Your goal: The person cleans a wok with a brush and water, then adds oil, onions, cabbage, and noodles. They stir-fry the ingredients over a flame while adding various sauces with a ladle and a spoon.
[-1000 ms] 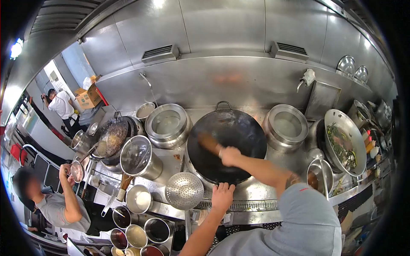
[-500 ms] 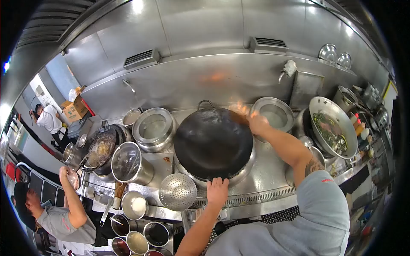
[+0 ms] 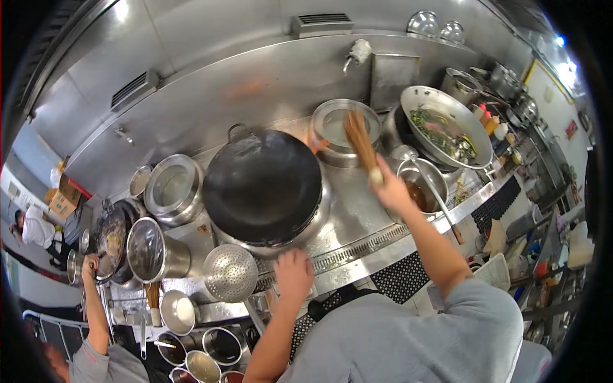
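Observation:
A bamboo wok brush (image 3: 361, 142) is in my right hand (image 3: 388, 186), held by its pale handle end. Its bristles point up and away, over the front of a lidded round steel pot (image 3: 347, 127). The large black wok (image 3: 262, 185) sits on its burner, its inside dark and bare, with a loop handle at the far rim. My left hand (image 3: 294, 273) is just off the wok's near rim, a little blurred, holding nothing, fingers loosely bent. Close to it on the left lies a perforated steel strainer (image 3: 230, 273).
On the right are a steel pot of brown liquid with a ladle (image 3: 426, 182) across it and a wide pan of greens (image 3: 447, 124). A co-worker's arm (image 3: 96, 313) reaches to another wok (image 3: 110, 239) at left. Several sauce pots (image 3: 203, 366) stand at the lower left.
My right hand has swung from beside the wok's far right rim toward me and right, the brush now raised. My left hand has come off the near rim. The view has turned right.

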Available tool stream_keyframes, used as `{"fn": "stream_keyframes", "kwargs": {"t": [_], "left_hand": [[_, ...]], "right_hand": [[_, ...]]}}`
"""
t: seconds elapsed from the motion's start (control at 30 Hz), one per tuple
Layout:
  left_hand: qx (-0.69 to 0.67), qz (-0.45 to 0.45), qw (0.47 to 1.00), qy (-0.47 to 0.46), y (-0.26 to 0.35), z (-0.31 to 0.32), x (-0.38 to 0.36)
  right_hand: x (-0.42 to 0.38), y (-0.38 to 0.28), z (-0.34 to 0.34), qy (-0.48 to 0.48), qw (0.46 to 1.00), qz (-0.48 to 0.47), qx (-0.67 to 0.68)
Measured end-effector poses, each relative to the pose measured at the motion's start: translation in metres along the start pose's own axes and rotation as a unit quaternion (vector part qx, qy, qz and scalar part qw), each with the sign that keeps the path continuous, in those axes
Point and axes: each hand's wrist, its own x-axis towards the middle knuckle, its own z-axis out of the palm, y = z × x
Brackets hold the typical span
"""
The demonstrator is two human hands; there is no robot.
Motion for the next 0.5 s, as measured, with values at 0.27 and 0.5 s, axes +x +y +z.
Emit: {"fn": "stream_keyframes", "kwargs": {"t": [0.27,0.5], "left_hand": [[-0.247,-0.098,0.841,-0.470,0.010,0.164,-0.148],[-0.417,-0.561,0.629,-0.340,-0.018,0.321,-0.194]], "right_hand": [[-0.120,0.144,0.097,-0.214,0.941,0.221,-0.140],[-0.108,0.132,-0.058,0.016,0.972,-0.058,-0.229]]}}
